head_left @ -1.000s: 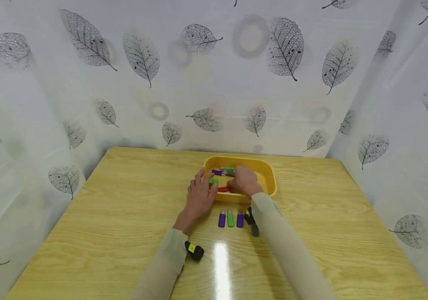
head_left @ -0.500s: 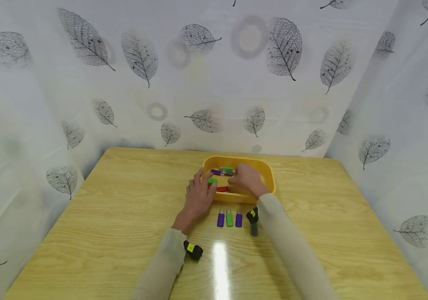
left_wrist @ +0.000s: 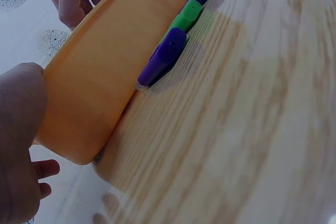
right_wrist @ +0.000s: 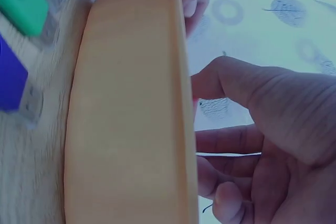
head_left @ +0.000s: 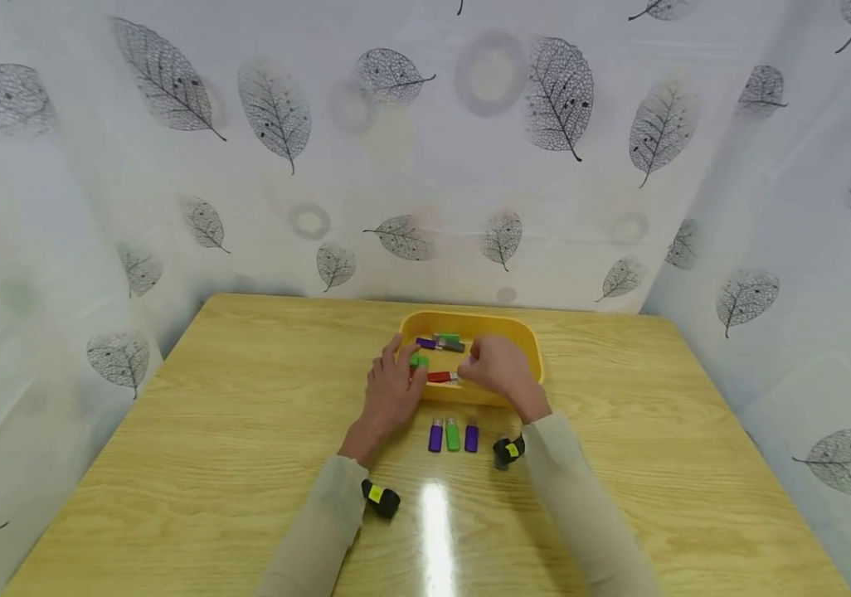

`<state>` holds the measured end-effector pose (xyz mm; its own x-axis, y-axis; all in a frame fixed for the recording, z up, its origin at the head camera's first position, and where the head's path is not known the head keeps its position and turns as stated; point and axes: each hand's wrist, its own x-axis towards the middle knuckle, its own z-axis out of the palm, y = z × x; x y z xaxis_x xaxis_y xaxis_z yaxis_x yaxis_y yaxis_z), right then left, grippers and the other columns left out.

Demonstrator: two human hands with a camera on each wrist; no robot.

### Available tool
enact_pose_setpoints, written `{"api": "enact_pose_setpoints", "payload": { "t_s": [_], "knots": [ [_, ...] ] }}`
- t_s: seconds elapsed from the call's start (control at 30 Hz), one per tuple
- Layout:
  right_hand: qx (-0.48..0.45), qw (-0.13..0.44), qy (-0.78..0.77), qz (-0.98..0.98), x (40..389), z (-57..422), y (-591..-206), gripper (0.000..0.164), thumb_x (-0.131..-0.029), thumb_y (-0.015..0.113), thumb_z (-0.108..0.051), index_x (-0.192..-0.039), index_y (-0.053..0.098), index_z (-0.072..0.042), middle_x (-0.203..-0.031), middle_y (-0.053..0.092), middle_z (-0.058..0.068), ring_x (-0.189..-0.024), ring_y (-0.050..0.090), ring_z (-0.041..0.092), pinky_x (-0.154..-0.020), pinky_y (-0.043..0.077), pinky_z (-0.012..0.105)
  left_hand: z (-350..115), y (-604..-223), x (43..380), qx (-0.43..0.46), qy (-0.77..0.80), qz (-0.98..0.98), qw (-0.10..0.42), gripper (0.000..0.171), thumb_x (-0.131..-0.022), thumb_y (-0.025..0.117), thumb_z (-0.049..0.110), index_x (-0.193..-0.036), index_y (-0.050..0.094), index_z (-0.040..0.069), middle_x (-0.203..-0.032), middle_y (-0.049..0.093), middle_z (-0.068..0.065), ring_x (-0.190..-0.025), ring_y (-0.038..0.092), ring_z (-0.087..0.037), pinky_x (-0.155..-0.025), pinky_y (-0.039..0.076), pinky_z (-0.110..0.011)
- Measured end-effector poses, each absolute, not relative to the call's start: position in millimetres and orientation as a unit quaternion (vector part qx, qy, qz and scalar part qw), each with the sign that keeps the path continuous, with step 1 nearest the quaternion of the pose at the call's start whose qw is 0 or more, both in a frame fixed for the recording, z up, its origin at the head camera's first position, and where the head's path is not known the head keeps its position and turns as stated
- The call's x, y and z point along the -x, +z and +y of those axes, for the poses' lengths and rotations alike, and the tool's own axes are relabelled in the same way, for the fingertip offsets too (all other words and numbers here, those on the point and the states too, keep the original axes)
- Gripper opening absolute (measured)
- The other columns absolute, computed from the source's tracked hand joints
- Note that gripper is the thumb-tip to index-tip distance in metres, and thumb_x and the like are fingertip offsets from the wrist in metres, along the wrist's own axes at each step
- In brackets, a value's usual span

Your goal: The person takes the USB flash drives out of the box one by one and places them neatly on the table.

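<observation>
My left hand (head_left: 390, 385) grips the left end of a yellow tray (head_left: 537, 352), thumb at the near rim and fingers outside the wall. My right hand (head_left: 498, 365) is inside the tray with curled fingers, its fingertips beside the metal plug of a red USB stick (head_left: 440, 377). In the right wrist view the rim hides those fingertips, so what they pinch cannot be told; a sliver of red shows by the thumb. Also in the tray lie a purple USB stick (head_left: 426, 343), a grey one (head_left: 452, 346) and green ones (head_left: 449, 337).
In front of the tray, a purple USB stick (head_left: 435, 436), a green one (head_left: 453, 435) and another purple one (head_left: 472, 438) stand in a row, plugs toward the tray. A dark grey stick (head_left: 502, 464) lies right of them, mostly behind the right wrist camera (head_left: 509, 451).
My right hand has shifted right and slightly nearer inside the tray, uncovering the red stick's metal plug. The left hand stays at the tray's left end. The view has turned slightly.
</observation>
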<state>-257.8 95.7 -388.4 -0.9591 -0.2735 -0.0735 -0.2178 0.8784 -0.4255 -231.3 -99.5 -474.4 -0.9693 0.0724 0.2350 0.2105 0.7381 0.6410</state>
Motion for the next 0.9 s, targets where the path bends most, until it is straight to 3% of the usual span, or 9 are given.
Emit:
{"api": "enact_pose_setpoints", "payload": {
  "t_s": [0.2, 0.33, 0.43, 0.7, 0.9],
  "knots": [
    [0.134, 0.039, -0.229, 0.963, 244, 96, -389, 0.017, -0.083, 0.067, -0.028, -0.077, 0.065, -0.012, -0.064, 0.054, 0.0, -0.053, 0.046, 0.015, -0.048, 0.033, 0.028, -99, -474, 231, 0.08, -0.355, -0.926, 0.098, 0.046, -0.104, 0.045, 0.032, -0.147, 0.042, 0.014, -0.161, 0.019, -0.014, -0.133, 0.033, -0.042, -0.109, 0.028, -0.059],
    [0.161, 0.013, -0.249, 0.955, 238, 97, -392, 0.012, -0.083, 0.065, -0.025, -0.082, 0.068, -0.014, -0.086, 0.069, 0.002, -0.057, 0.05, 0.014, -0.053, 0.04, 0.028, -99, -474, 230, 0.084, -0.352, -0.926, 0.11, 0.047, -0.103, 0.043, 0.034, -0.145, 0.044, 0.013, -0.16, 0.021, -0.016, -0.13, 0.036, -0.043, -0.106, 0.03, -0.06],
    [0.179, 0.009, -0.267, 0.947, 233, 98, -394, 0.012, -0.084, 0.065, -0.024, -0.087, 0.07, -0.013, -0.1, 0.071, 0.005, -0.058, 0.051, 0.013, -0.057, 0.044, 0.028, -99, -472, 230, 0.082, -0.35, -0.927, 0.111, 0.048, -0.103, 0.042, 0.035, -0.145, 0.044, 0.013, -0.16, 0.021, -0.016, -0.13, 0.036, -0.043, -0.106, 0.03, -0.059],
    [0.198, 0.046, -0.287, 0.936, 222, 101, -397, 0.024, -0.086, 0.067, -0.023, -0.104, 0.072, -0.009, -0.099, 0.071, 0.005, -0.052, 0.045, 0.011, -0.052, 0.039, 0.026, -98, -472, 230, 0.073, -0.342, -0.932, 0.095, 0.049, -0.103, 0.042, 0.037, -0.146, 0.042, 0.014, -0.161, 0.018, -0.015, -0.134, 0.034, -0.042, -0.11, 0.028, -0.058],
    [0.215, 0.056, -0.292, 0.93, 218, 101, -394, 0.026, -0.086, 0.068, -0.019, -0.108, 0.072, -0.008, -0.106, 0.071, 0.004, -0.065, 0.054, 0.012, -0.061, 0.046, 0.028, -98, -473, 230, 0.075, -0.342, -0.931, 0.103, 0.048, -0.103, 0.043, 0.035, -0.146, 0.043, 0.013, -0.161, 0.02, -0.015, -0.133, 0.034, -0.043, -0.109, 0.029, -0.059]
  ]
}}
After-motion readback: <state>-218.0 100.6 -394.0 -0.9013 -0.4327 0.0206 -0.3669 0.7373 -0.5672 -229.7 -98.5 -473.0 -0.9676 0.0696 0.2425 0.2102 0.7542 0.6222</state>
